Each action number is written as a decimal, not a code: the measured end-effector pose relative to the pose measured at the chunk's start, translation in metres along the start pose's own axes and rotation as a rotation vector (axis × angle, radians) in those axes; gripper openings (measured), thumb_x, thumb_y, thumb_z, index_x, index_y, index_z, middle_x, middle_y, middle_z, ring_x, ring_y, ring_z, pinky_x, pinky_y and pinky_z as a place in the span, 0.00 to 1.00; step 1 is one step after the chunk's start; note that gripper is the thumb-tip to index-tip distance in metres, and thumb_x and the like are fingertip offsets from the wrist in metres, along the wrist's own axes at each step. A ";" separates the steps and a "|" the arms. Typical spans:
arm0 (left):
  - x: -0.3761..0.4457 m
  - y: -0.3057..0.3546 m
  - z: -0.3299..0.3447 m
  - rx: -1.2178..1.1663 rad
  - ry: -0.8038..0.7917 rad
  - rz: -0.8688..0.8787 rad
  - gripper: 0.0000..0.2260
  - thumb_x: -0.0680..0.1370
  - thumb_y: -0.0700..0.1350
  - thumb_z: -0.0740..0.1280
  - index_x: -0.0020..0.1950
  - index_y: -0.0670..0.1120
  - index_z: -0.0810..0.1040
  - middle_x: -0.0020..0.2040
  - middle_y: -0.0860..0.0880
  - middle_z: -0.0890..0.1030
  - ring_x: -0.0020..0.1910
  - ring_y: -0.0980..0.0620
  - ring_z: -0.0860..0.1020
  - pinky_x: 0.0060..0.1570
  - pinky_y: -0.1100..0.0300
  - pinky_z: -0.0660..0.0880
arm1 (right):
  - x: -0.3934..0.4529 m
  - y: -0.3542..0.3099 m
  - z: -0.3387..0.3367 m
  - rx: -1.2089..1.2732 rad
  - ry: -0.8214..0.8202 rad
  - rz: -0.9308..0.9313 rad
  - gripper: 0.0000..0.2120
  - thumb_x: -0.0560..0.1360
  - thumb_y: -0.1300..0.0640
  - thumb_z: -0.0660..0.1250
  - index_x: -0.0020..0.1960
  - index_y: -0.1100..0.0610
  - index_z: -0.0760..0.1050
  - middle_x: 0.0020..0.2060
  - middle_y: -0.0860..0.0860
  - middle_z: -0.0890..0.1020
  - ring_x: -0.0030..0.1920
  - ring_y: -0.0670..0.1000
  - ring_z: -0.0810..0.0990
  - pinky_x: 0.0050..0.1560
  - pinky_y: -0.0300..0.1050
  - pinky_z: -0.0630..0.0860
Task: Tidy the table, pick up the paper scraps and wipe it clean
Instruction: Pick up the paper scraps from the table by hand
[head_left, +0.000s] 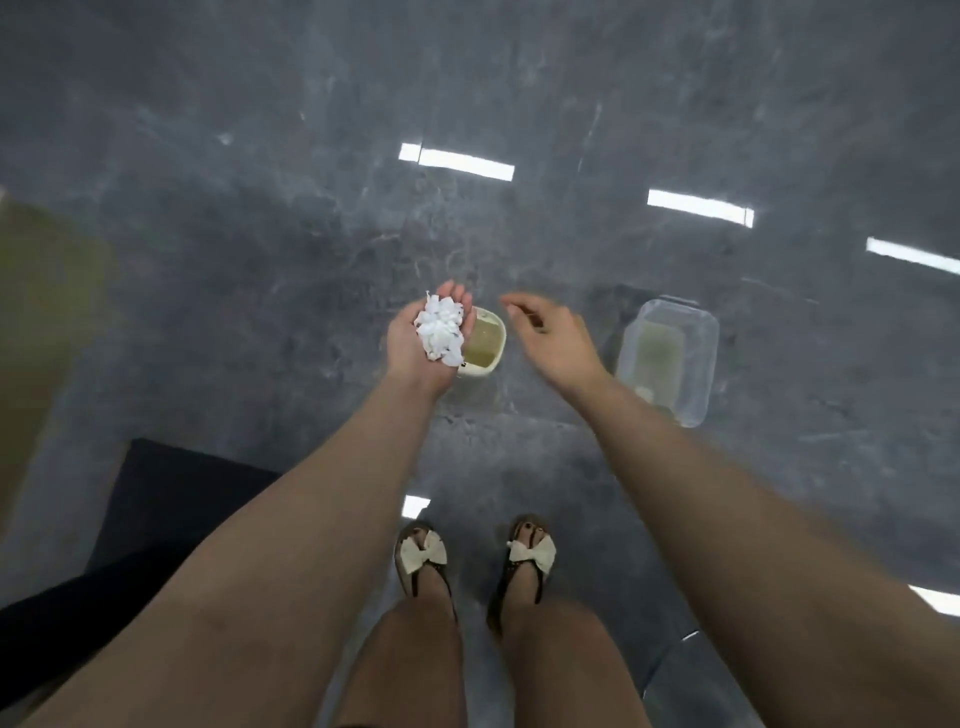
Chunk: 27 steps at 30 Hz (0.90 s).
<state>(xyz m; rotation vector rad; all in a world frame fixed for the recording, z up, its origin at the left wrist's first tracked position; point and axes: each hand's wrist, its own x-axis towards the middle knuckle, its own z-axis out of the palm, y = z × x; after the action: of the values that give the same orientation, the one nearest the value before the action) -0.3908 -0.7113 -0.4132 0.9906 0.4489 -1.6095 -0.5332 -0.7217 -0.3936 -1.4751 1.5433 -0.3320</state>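
The cupped left hand (423, 340) carries the paper scraps (440, 328) above a small bin (485, 343), the right hand (550, 338) loose and empty; next, seemingly, tip them in

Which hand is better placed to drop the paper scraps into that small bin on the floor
Left. The left hand already cups the paper scraps palm-up, beside the small cream bin. The right hand holds nothing.
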 end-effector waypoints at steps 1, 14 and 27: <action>0.017 -0.003 -0.008 0.012 0.004 -0.002 0.15 0.81 0.43 0.52 0.51 0.39 0.77 0.49 0.44 0.79 0.48 0.49 0.78 0.64 0.57 0.68 | 0.010 0.013 0.009 0.007 0.005 0.004 0.14 0.80 0.55 0.59 0.62 0.56 0.77 0.57 0.52 0.81 0.56 0.51 0.79 0.55 0.35 0.68; 0.211 -0.038 -0.100 0.118 0.054 0.041 0.15 0.81 0.43 0.54 0.43 0.39 0.76 0.31 0.46 0.83 0.38 0.51 0.80 0.47 0.59 0.73 | 0.121 0.154 0.121 0.063 0.008 0.046 0.13 0.79 0.56 0.59 0.61 0.55 0.77 0.55 0.54 0.82 0.54 0.52 0.79 0.50 0.36 0.69; 0.297 -0.059 -0.129 0.564 0.145 0.252 0.19 0.80 0.46 0.51 0.52 0.39 0.80 0.42 0.49 0.83 0.41 0.54 0.79 0.37 0.64 0.73 | 0.177 0.220 0.167 -0.136 -0.049 -0.014 0.15 0.80 0.58 0.57 0.63 0.55 0.75 0.57 0.57 0.80 0.56 0.58 0.78 0.53 0.43 0.70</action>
<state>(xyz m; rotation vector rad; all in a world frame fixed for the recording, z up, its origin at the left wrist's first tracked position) -0.4021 -0.7811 -0.7348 1.5273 -0.0496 -1.4645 -0.5155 -0.7600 -0.7190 -1.5879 1.5419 -0.2008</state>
